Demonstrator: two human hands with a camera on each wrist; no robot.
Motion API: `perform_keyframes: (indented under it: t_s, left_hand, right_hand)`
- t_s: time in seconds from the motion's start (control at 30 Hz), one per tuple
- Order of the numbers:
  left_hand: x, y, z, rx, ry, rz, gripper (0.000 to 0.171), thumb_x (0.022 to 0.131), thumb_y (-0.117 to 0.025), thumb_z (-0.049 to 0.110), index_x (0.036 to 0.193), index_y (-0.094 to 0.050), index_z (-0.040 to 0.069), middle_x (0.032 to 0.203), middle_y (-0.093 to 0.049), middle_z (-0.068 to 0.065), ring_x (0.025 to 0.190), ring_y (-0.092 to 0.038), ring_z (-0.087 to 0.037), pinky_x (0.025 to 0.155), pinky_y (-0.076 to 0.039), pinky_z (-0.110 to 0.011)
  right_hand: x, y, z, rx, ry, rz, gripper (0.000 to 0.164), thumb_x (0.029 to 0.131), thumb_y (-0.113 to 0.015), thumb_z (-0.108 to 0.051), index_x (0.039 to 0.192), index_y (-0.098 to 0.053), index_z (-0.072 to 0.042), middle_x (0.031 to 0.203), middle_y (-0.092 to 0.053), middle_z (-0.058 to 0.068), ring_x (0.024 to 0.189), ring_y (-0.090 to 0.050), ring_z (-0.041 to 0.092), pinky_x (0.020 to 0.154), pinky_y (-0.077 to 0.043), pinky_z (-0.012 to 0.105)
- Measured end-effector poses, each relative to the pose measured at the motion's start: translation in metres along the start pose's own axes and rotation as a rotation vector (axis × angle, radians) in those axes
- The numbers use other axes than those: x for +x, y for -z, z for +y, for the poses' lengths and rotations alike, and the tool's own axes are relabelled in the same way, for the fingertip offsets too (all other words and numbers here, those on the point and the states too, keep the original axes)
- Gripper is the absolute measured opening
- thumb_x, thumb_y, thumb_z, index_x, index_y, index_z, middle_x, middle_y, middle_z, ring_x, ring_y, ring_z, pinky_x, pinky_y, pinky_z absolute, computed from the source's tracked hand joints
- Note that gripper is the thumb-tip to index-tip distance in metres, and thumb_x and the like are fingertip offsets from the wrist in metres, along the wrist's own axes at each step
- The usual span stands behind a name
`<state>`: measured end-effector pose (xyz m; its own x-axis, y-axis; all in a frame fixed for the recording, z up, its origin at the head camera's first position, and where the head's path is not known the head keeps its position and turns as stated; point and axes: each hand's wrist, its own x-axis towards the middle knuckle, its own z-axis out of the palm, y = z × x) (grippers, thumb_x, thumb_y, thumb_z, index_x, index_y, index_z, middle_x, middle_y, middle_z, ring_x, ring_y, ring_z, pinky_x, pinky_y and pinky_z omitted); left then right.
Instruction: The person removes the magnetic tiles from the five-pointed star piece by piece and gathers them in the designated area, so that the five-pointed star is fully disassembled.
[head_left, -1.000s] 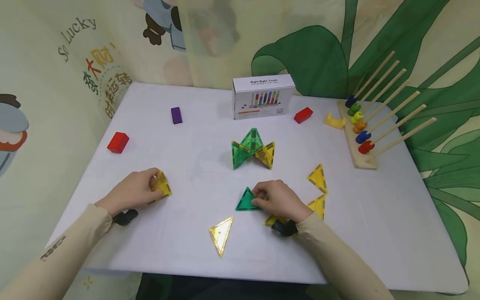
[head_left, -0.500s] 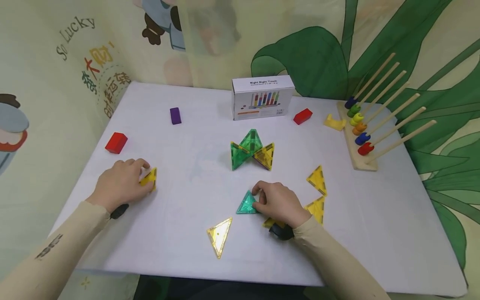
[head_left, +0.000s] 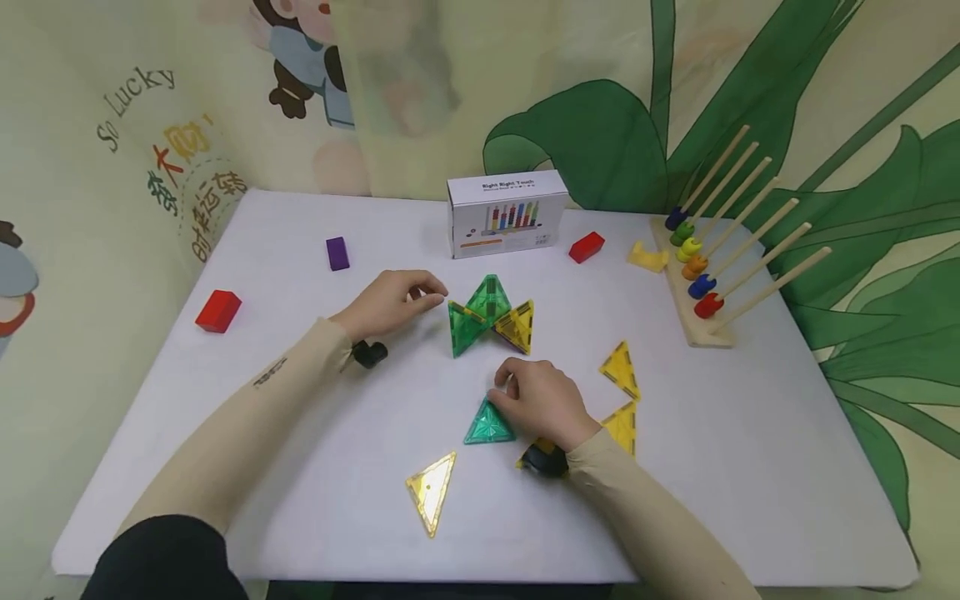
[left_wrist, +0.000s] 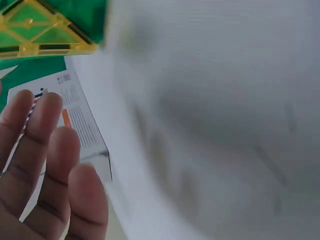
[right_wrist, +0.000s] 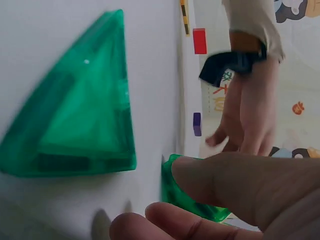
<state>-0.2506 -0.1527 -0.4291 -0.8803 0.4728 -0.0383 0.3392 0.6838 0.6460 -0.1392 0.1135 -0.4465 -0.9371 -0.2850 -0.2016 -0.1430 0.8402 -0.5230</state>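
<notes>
Green tile [head_left: 489, 423] lies on the surface [head_left: 337, 483], near the middle of my head view, just in front of the standing model [head_left: 489, 300]. My right hand [head_left: 546, 400] is over its upper right side, thumb and fingers loosely bent and apart, gripping nothing; in my right wrist view a gap shows between fingertips and tile.

My left hand [head_left: 386, 302] is just left of the model, its fingers relaxed and slightly spread, with nothing visible in them; I cannot tell whether a fingertip touches the model. That model has green panels at the left and back and a yellow one at the right.

Nearer me lies a pale yellow tile [head_left: 431, 493]; another yellow tile [head_left: 523, 458] is mostly hidden by the right wrist's camera [head_left: 545, 460]. Right of that hand, I see an upper yellow tile [head_left: 620, 368] and a lower yellow tile [head_left: 622, 429], corners close together.

Farther back, I see a purple block [head_left: 337, 253], a box [head_left: 507, 218], a red block [head_left: 587, 247] and a peg board [head_left: 697, 312] with beads.
</notes>
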Motion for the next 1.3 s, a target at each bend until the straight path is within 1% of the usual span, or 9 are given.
perform_keyframes:
  t_s: [0.1, 0.3, 0.43, 0.53, 0.7, 0.83, 1.0, 1.17, 1.3]
  left_hand:
    - [0.025, -0.001, 0.003, -0.081, -0.018, -0.066, 0.030, 0.106, -0.060, 0.027, 0.128, -0.071, 0.011, 0.126, -0.074, -0.006, 0.111, -0.062, -0.025, 0.099, -0.048, -0.042]
    - [0.058, -0.003, 0.004, -0.183, -0.043, -0.203, 0.032, 0.106, -0.060, 0.026, 0.134, -0.069, 0.014, 0.137, -0.069, -0.007, 0.122, -0.062, -0.026, 0.106, -0.049, -0.046]
    - [0.064, -0.004, -0.004, -0.262, -0.058, -0.260, 0.032, 0.106, -0.060, 0.024, 0.135, -0.067, 0.010, 0.137, -0.068, -0.010, 0.115, -0.062, -0.023, 0.098, -0.051, -0.037]
    - [0.067, -0.007, -0.006, -0.301, -0.068, -0.300, 0.032, 0.106, -0.060, 0.022, 0.133, -0.068, 0.008, 0.133, -0.070, -0.011, 0.105, -0.060, -0.020, 0.087, -0.050, -0.031]
    - [0.072, -0.010, -0.003, -0.298, -0.102, -0.311, 0.028, 0.106, -0.061, 0.021, 0.128, -0.070, 0.007, 0.126, -0.072, -0.011, 0.096, -0.058, -0.015, 0.077, -0.045, -0.027]
    - [0.072, -0.011, -0.002, -0.280, -0.100, -0.292, 0.026, 0.105, -0.062, 0.022, 0.125, -0.072, 0.008, 0.123, -0.073, -0.008, 0.094, -0.055, -0.016, 0.073, -0.043, -0.028]
    - [0.066, -0.013, -0.005, -0.284, -0.091, -0.249, 0.023, 0.105, -0.062, 0.021, 0.121, -0.071, 0.008, 0.117, -0.073, -0.008, 0.096, -0.057, -0.017, 0.080, -0.045, -0.029]
    - [0.059, -0.015, -0.008, -0.327, -0.058, -0.225, 0.022, 0.105, -0.061, 0.021, 0.122, -0.069, 0.008, 0.112, -0.071, -0.009, 0.091, -0.058, -0.019, 0.075, -0.048, -0.030]
    - [0.052, -0.017, -0.009, -0.349, -0.026, -0.207, 0.023, 0.106, -0.061, 0.021, 0.123, -0.068, 0.007, 0.115, -0.071, -0.010, 0.093, -0.061, -0.019, 0.074, -0.050, -0.029]
  right_hand:
    - [0.004, 0.000, -0.007, 0.001, -0.014, 0.012, 0.020, 0.094, -0.075, -0.036, 0.098, -0.073, -0.017, 0.062, -0.057, -0.004, 0.057, -0.053, 0.014, 0.054, -0.038, 0.029]
    - [0.022, 0.001, -0.026, -0.053, 0.046, 0.090, 0.028, 0.094, -0.075, -0.044, 0.087, -0.075, -0.017, 0.058, -0.058, -0.007, 0.058, -0.055, 0.011, 0.052, -0.043, 0.027]
    - [0.038, -0.006, -0.043, -0.106, 0.087, 0.149, 0.050, 0.093, -0.069, -0.058, 0.063, -0.064, -0.019, 0.051, -0.048, -0.009, 0.052, -0.050, 0.009, 0.045, -0.036, 0.025]
    - [0.047, -0.010, -0.051, -0.168, 0.093, 0.205, 0.063, 0.094, -0.064, -0.066, 0.052, -0.050, -0.020, 0.047, -0.036, -0.009, 0.045, -0.043, 0.010, 0.041, -0.027, 0.025]
    - [0.055, -0.015, -0.056, -0.302, 0.073, 0.328, 0.068, 0.093, -0.063, -0.068, 0.050, -0.040, -0.021, 0.047, -0.031, -0.008, 0.041, -0.040, 0.011, 0.038, -0.022, 0.025]
    - [0.059, -0.016, -0.055, -0.333, 0.049, 0.376, 0.063, 0.095, -0.065, -0.060, 0.052, -0.043, -0.020, 0.049, -0.038, -0.005, 0.042, -0.044, 0.013, 0.038, -0.025, 0.026]
    - [0.059, -0.016, -0.052, -0.343, 0.052, 0.396, 0.059, 0.096, -0.067, -0.052, 0.050, -0.048, -0.019, 0.049, -0.048, -0.003, 0.044, -0.049, 0.015, 0.038, -0.031, 0.029]
    - [0.054, -0.014, -0.051, -0.359, 0.049, 0.388, 0.056, 0.096, -0.065, -0.048, 0.050, -0.052, -0.019, 0.049, -0.051, -0.002, 0.043, -0.049, 0.016, 0.037, -0.032, 0.032]
    - [0.050, -0.014, -0.048, -0.364, 0.054, 0.394, 0.051, 0.095, -0.066, -0.043, 0.052, -0.055, -0.017, 0.050, -0.051, -0.001, 0.043, -0.049, 0.016, 0.037, -0.032, 0.032]
